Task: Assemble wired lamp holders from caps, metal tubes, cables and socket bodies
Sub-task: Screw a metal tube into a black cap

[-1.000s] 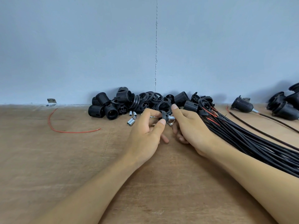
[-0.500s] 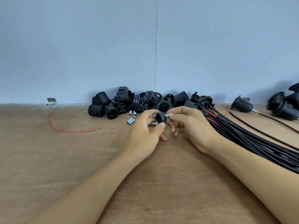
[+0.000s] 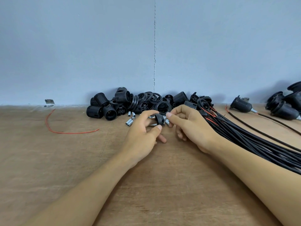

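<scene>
My left hand [image 3: 141,136] pinches a small black cap [image 3: 159,119] between thumb and fingers, just above the table. My right hand [image 3: 189,126] pinches a short metal tube [image 3: 164,117] at the cap's right side, index fingertip on top of it. Several loose metal tubes [image 3: 129,122] lie behind and under my hands. A pile of black socket bodies and rings [image 3: 130,104] sits against the wall. A thick bundle of black cables [image 3: 244,141] with red wire ends runs from behind my right hand to the right edge.
Finished wired lamp holders [image 3: 242,106] lie at the back right, more black ones [image 3: 286,105] at the far right. A loose red wire [image 3: 65,132] curls on the wooden table [image 3: 48,160] at the left. A metal bracket [image 3: 49,102] sits at the blue wall.
My right hand has drawn back from the cable ends and curled in, bringing the metal tube up to the cap. My left hand has turned the cap slightly.
</scene>
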### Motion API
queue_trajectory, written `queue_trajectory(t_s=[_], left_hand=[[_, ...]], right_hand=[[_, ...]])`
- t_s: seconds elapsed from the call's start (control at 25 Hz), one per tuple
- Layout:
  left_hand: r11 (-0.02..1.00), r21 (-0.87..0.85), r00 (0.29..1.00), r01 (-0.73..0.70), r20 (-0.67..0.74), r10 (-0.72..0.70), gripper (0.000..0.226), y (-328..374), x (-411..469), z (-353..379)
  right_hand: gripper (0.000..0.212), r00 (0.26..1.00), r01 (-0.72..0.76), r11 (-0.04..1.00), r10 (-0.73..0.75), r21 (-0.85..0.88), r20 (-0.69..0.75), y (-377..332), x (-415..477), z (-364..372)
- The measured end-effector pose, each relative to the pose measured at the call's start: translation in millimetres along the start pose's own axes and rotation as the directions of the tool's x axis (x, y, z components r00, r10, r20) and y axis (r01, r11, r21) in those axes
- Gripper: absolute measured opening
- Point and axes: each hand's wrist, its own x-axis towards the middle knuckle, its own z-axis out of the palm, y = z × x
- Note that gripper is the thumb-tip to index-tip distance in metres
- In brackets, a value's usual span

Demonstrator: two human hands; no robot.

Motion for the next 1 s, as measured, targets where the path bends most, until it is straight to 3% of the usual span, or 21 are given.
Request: queue_trajectory(t_s=[0.16, 0.36, 0.48, 0.64, 0.84, 1.0], left_hand=[[1.0, 0.01, 1.0, 0.004, 0.02, -0.004, 0.039, 0.6, 0.1, 0.7], [1.0, 0.007, 1.0, 0.018, 0.023, -0.018, 0.038, 0.4, 0.9, 0.3], [1.0, 0.019, 1.0, 0.014, 0.023, -0.014, 0.038, 0.7, 0.6, 0.7], [1.0, -0.015, 1.0, 0.023, 0.017, -0.022, 0.036, 1.9, 0.3, -0.1], [1.0, 0.011, 0.999, 0.028, 0.042, -0.028, 0.037, 3.0, -0.4, 1.1], [0.999, 0.009, 0.998, 0.039, 0.043, -0.039, 0.036, 3.5, -0.1, 0.0]], right_hand=[[0.052, 0.997, -0.039, 0.986, 0.027, -0.164, -0.077, 1.1, 2.6, -0.4], [0.037, 0.999, 0.033, 0.99, -0.037, -0.135, -0.028, 1.1, 1.5, -2.3], [0.064, 0.993, 0.0, 0.95, -0.037, -0.311, -0.112, -1.9, 1.2, -1.7], [0.032, 0.995, 0.074, 0.944, -0.091, -0.322, -0.036, 0.2, -0.1, -0.8], [0.063, 0.995, 0.026, 0.942, -0.057, -0.336, -0.084, 1.6, 1.7, -3.6], [0.039, 0.993, 0.1, 0.962, -0.111, -0.256, -0.028, 3.4, 1.5, -5.6]])
